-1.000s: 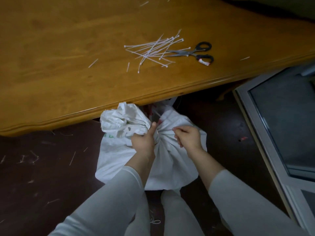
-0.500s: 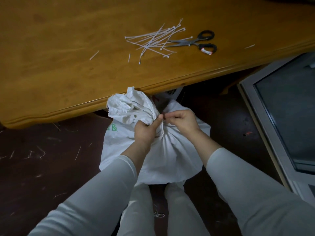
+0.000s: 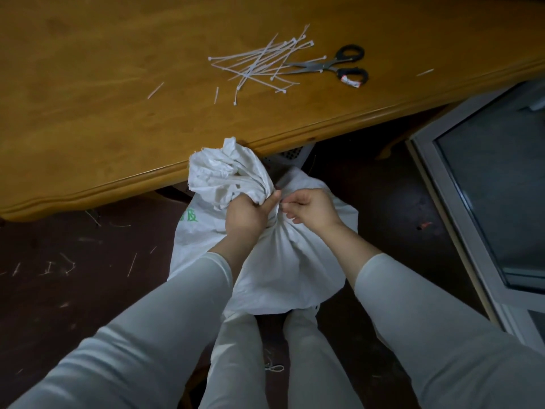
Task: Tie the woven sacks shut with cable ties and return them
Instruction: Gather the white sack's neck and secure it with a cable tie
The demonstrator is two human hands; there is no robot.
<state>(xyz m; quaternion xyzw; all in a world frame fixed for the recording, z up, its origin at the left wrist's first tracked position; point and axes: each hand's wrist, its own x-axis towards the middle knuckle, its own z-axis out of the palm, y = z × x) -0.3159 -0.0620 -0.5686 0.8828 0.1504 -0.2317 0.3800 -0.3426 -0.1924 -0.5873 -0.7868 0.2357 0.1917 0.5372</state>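
Gripping the gathered neck of the woven sack, the left hand clamps from the neck's left while the right hand pinches in from its right, on cloth or tie I cannot tell. The sack stands on the floor, the neck's ruffled top leaning away toward the bench edge. A cinching pull would likely run rightward from the neck.

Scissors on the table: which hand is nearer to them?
Right. The right hand pinches at the gathered neck of the sack, below the table edge, nearly in line with the scissors; the left hand grips that neck just beside it, further left.
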